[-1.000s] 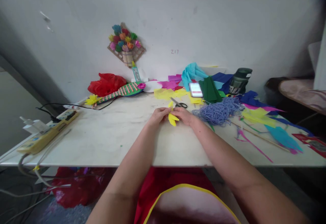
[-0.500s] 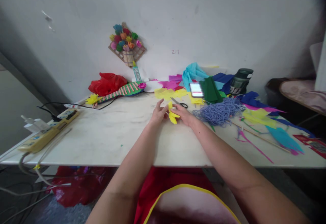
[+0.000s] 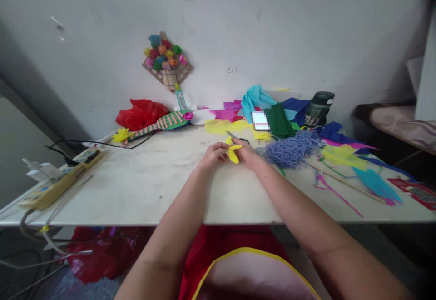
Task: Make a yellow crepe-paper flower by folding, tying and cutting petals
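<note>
Both my hands meet over the middle of the white table around a small yellow paper piece with pointed petals. My left hand pinches its left side with curled fingers. My right hand grips its right side, fingers closed on it. Just behind the hands lie black-handled scissors, mostly hidden.
A heap of lilac yarn lies right of my hands. Coloured paper scraps cover the right side, with a thin wooden stick. A dark jar, a red bag, a striped paper guitar and a power strip stand around.
My left hand, whose fingers were spread half a second ago, has closed on the yellow piece again. The piece has been turned slightly between the two hands.
</note>
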`<state>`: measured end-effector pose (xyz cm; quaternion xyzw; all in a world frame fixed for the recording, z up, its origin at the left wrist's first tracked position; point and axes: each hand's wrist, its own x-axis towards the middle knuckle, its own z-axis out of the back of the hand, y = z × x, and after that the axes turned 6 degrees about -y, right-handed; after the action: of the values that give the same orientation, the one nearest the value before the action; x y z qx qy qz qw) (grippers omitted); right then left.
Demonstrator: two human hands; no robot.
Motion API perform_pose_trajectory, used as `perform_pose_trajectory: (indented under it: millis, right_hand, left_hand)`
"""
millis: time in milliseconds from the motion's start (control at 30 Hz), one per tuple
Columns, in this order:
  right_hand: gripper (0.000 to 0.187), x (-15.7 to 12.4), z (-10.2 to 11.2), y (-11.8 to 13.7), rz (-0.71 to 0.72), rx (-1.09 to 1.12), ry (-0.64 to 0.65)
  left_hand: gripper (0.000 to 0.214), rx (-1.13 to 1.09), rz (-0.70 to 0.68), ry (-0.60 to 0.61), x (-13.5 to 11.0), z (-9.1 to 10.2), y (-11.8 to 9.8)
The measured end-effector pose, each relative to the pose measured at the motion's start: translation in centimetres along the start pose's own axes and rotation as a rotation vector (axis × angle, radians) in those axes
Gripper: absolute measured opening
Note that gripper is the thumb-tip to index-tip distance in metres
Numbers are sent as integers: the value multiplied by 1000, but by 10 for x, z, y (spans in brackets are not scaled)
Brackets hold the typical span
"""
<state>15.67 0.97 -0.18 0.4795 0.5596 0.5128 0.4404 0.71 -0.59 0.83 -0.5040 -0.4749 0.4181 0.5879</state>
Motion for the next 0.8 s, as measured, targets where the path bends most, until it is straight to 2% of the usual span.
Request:
perform_pose_trajectory:
  millis: [133, 267, 467, 633, 800]
  right_hand:
    - [46, 1, 0, -2, -20, 22, 29]
    - [45, 0, -2, -2, 6, 12, 34]
    - [57, 1, -1, -6, 4, 12, -16]
    - [47, 0, 0, -2, 24, 37, 49]
    - [41, -2, 0, 4, 49, 50, 29]
  left_hand:
    - [22, 34, -2, 1, -1, 0, 0]
    - [31, 53, -37, -3, -2, -1, 3]
    - [35, 43, -72, -91, 2, -3, 9]
    - [36, -6, -56, -173, 6, 0, 10]
    - [34, -48, -61, -224, 8, 4, 13]
